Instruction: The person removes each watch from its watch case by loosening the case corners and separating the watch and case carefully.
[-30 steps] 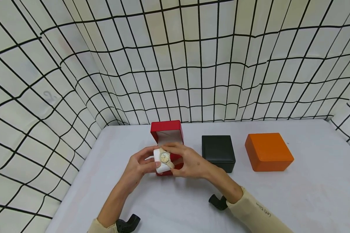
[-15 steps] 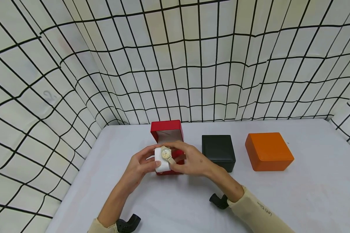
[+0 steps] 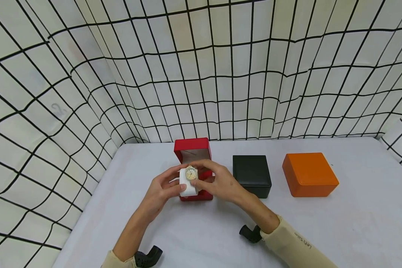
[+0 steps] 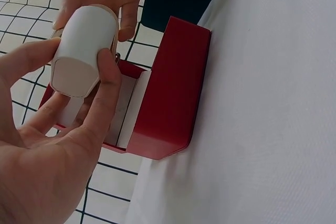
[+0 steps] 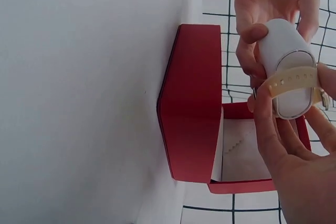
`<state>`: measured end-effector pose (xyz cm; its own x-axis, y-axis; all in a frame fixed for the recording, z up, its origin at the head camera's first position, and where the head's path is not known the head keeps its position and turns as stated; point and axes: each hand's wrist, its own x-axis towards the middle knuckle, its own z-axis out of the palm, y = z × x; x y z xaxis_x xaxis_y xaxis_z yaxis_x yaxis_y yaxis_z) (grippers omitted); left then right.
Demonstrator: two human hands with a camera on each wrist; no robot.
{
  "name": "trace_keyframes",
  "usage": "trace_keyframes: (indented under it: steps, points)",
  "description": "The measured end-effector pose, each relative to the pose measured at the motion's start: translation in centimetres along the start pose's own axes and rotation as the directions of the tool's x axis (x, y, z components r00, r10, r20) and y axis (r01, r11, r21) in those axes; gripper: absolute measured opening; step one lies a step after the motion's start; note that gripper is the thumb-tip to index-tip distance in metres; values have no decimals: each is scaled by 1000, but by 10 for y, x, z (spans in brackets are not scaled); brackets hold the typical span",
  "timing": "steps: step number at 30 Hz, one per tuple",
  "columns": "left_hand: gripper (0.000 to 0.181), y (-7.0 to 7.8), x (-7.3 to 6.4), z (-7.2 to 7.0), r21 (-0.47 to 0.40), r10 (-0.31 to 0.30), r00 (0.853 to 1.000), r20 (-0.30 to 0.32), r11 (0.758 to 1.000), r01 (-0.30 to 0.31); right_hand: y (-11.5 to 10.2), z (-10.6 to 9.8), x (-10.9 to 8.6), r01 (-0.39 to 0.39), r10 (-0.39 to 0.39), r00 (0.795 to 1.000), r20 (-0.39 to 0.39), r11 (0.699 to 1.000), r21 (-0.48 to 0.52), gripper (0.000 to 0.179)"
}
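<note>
Over the open red watch box (image 3: 192,143), my left hand (image 3: 158,191) holds a white watch cushion (image 3: 187,190) by its left end, thumb in front and fingers behind. A wristwatch (image 3: 191,173) with a cream strap and round pale dial lies around the cushion's right part. My right hand (image 3: 222,184) pinches the watch, thumb at the strap below the dial and forefinger at the top. In the right wrist view the perforated strap (image 5: 294,80) crosses the cushion's end, its buckle (image 5: 324,99) at the side. The left wrist view shows the cushion's plain end (image 4: 73,77).
A closed black box (image 3: 251,173) stands right of the red one, and a closed orange box (image 3: 309,175) farther right. All are on a white-covered table (image 3: 201,234). Black grid netting (image 3: 221,89) over white walls encloses the back and sides.
The watch has turned from slanting to nearly upright and slid closer onto the cushion. My right thumb has moved up and left to just below the dial; the left hand keeps its hold.
</note>
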<state>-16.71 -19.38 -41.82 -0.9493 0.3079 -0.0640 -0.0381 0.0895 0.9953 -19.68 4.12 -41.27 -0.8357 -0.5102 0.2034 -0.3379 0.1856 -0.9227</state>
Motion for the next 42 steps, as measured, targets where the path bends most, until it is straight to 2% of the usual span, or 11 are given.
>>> trace_keyframes:
  steps: [9, 18, 26, 29, 36, 42]
  points:
    - [66, 1, -1, -1, -17, 17, 999, 37, 1000, -16, -2, 1, 2, -43, 42, 996, -73, 999, -13, 47]
    - [68, 1, 1, -1, -6, 25, 999, 48, 1000, -25, -5, 1, 1, -59, 61, 991, -120, 998, 22, 42]
    - [67, 1, 1, -2, 8, 38, 999, 40, 999, -38, -9, 0, 2, -71, 77, 991, -109, 996, 56, 41]
    - [67, 1, 1, -2, 5, 42, 998, 42, 999, -43, -9, 0, 3, -66, 73, 991, -109, 996, 65, 42]
    - [67, 1, 1, -1, 15, 50, 998, 32, 999, -50, -9, 0, 3, -42, 51, 981, -186, 998, 56, 41]
    - [67, 1, 0, -1, 24, 49, 999, 19, 999, -49, -8, -1, 3, -17, 29, 978, -206, 998, 59, 41]
